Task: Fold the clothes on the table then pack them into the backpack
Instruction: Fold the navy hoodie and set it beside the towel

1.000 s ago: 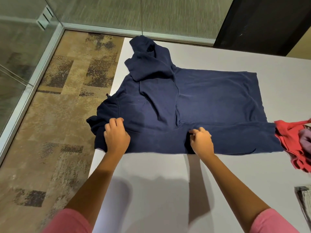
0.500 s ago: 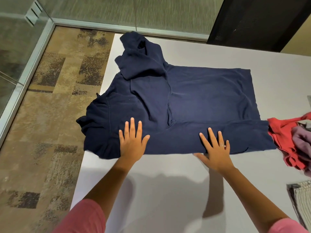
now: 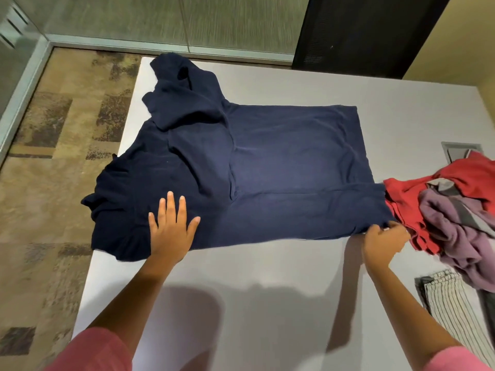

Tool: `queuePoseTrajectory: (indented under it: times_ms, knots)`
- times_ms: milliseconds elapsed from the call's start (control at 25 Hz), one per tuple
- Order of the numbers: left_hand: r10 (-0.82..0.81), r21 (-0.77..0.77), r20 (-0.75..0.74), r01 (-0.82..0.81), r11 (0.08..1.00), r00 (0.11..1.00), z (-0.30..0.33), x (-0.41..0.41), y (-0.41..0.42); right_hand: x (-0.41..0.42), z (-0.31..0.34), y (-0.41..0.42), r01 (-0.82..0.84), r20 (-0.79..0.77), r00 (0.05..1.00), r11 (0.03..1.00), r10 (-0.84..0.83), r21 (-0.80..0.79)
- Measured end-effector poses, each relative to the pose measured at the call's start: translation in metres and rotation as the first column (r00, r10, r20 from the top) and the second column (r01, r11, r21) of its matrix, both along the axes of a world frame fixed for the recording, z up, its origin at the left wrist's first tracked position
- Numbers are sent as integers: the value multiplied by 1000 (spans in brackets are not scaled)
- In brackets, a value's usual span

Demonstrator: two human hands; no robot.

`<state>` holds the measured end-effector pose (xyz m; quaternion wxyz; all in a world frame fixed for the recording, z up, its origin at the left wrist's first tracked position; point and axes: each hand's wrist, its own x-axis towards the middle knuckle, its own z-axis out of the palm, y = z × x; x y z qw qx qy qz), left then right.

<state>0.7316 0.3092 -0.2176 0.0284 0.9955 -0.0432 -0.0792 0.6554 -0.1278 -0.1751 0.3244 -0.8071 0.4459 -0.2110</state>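
Note:
A navy hoodie (image 3: 281,167) lies spread on the grey table (image 3: 241,277), its hood toward the far left corner and its left part hanging over the table's left edge. The near sleeve is folded along the front of the body. My left hand (image 3: 171,231) presses flat on the hoodie's near left part, fingers straight. My right hand (image 3: 383,242) pinches the hoodie's near right corner, next to the pile of clothes. No backpack is in view.
A pile with a red garment (image 3: 417,199) and a purple one (image 3: 460,236) lies at the table's right. A striped cloth (image 3: 450,303) lies near the front right. A recessed metal plate (image 3: 459,152) sits behind the pile. Patterned carpet (image 3: 48,183) lies left of the table.
My right hand slid right along the hoodie's near edge from its middle to the right corner and closed on it. My left hand stays flat on the left part.

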Motion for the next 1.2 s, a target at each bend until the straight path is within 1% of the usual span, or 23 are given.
queuePoseTrajectory:
  times_ms: [40, 80, 120, 160, 200, 280, 400, 480, 600, 720, 800, 880, 1000, 1200]
  knots:
    - [-3, 7, 7, 3, 1000, 1000, -1, 0, 0, 6, 1, -7, 167, 64, 982, 974, -179, 153]
    - [-10, 13, 12, 10, 1000, 1000, -2, 0, 0, 12, -1, -15, 282, 40, 951, 911, -307, 300]
    - [-18, 17, 18, 17, 1000, 1000, -2, 0, -1, 17, -5, -27, 349, -28, 929, 846, -370, 404]
    - [-20, 19, 21, 20, 1000, 1000, -3, 1, 0, 20, -9, -36, 376, -111, 923, 807, -367, 456]
    - [-20, 23, 26, 19, 1000, 999, -3, 1, 1, 25, -12, -43, 377, -186, 926, 799, -328, 468]
    - [-22, 35, 31, 21, 999, 999, -4, 1, 1, 28, -10, -51, 343, -248, 936, 811, -250, 475]
    - [-33, 40, 22, 32, 999, 999, -4, 0, 1, 19, 1, -48, 310, -231, 945, 863, -233, 398]
    - [-45, 41, 15, 44, 998, 999, -4, -2, 4, 6, 6, -44, 311, -206, 947, 867, -247, 390]
    - [-53, 41, 5, 53, 998, 999, -2, -13, 6, -18, 14, -35, 362, -247, 924, 878, -292, 314]
    - [-64, 47, -13, 64, 997, 998, 0, -33, 8, -46, 5, -35, 371, -258, 919, 876, -299, 307]
    - [-69, 51, -18, 70, 996, 997, 2, -48, 9, -62, 7, -32, 365, -294, 912, 893, -286, 263]
    - [-62, 40, -30, 64, 997, 998, 3, -61, 10, -75, 8, -29, 338, -337, 904, 922, -263, 187]
    - [-51, 28, -50, 52, 998, 997, 6, -77, 12, -84, 11, -22, 243, -389, 899, 968, -199, 67]
    - [-40, 24, -111, 43, 999, 993, 10, -83, 15, -79, 14, -18, 171, -427, 888, 984, -172, -40]
